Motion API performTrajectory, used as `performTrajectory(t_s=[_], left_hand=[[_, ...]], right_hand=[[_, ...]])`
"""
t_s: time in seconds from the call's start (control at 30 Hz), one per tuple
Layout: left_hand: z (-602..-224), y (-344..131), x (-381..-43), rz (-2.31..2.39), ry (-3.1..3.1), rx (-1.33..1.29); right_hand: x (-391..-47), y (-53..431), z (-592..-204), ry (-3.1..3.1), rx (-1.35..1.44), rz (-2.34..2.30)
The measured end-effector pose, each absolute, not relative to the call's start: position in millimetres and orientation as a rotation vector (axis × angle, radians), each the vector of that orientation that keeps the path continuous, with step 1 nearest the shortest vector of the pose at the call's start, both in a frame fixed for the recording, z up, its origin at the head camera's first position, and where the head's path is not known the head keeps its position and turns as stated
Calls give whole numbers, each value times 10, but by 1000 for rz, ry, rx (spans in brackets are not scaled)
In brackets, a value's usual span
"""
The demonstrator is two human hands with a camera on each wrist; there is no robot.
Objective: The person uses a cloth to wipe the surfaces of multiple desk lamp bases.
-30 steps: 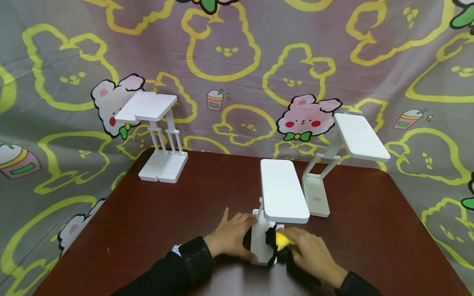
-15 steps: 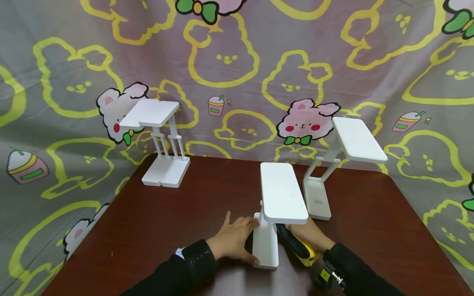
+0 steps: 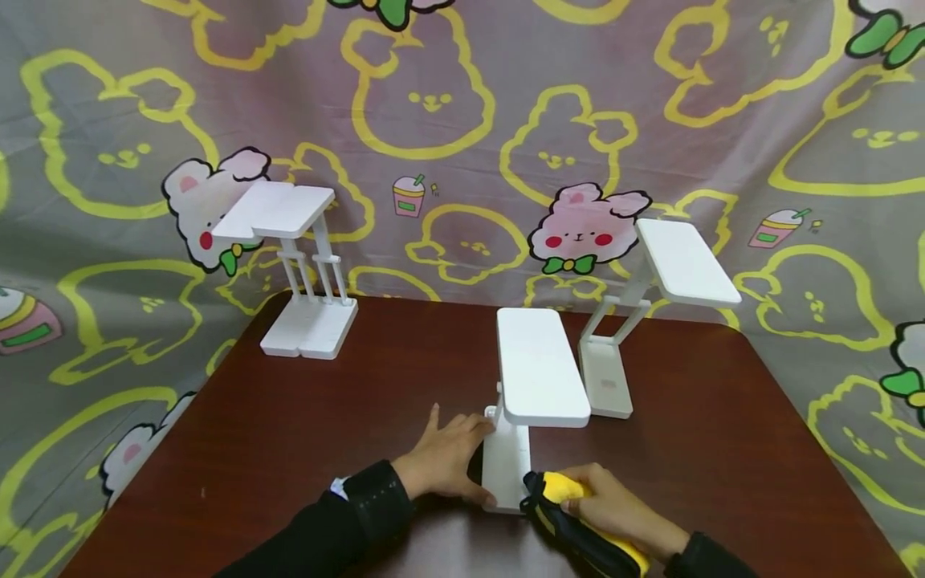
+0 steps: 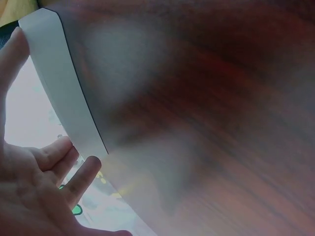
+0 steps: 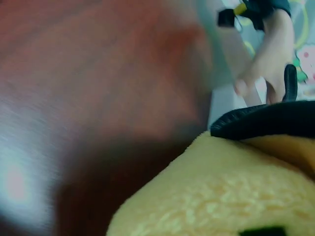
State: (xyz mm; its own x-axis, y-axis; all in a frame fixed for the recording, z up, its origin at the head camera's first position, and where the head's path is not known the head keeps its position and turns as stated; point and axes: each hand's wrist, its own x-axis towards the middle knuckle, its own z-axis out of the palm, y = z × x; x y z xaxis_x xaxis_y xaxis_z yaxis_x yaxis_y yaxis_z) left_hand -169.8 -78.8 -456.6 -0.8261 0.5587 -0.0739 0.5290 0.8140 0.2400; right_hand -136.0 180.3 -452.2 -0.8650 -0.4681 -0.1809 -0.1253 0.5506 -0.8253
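Watching from afar, I see the left hand (image 3: 446, 461), fingers spread, touching the base (image 3: 508, 466) of the white stand (image 3: 540, 377) at lower centre of the head view; the right hand (image 3: 614, 507) grips a soft yellow-and-black item (image 3: 574, 536) by its lower-right corner.

Left fingers (image 4: 82, 181) splayed (wide), right fingers (image 3: 587, 477) curled

Our left hand (image 3: 448, 461) and right hand (image 3: 614, 506) were bare below black sleeves (image 3: 311, 534). On the left we wore a broad black wristband (image 3: 386, 491) with small pale dots, a whitish patch (image 3: 339, 487) just beside it.
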Motion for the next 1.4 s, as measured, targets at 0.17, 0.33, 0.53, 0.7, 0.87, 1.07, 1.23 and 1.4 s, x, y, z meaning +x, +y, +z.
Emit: performTrajectory(t_s=[0.17,0.33,0.53,0.7,0.87,1.07,1.23,1.4], left_hand=[[-4568,-798,-1670,319,2850,855],[-4561,-793,-1648,297,2868,877],[-4497,-774,-1672,225,2888,860],[-4481,-771,-1699,189,2894,915],[-4508,-758,-1711,230,2874,960],[-4519,-753,-1695,263,2843,956],[-4516,-750,-1672,256,2854,1011],[-4477,-781,-1694,219,2877,987]], right_hand=[[-1724,1703,-4542,2494,-268,-1302],[-1997,1638,-4540,2579,-148,-1314],[-1890,1656,-4486,2500,-202,-1294],[-1543,1755,-4477,2404,-466,-1238],[-1375,1813,-4528,2434,-588,-1187],[-1676,1712,-4514,2502,-361,-1231],[-1902,1635,-4527,2573,-87,-1290],[-1824,1632,-4505,2513,-136,-1289]])
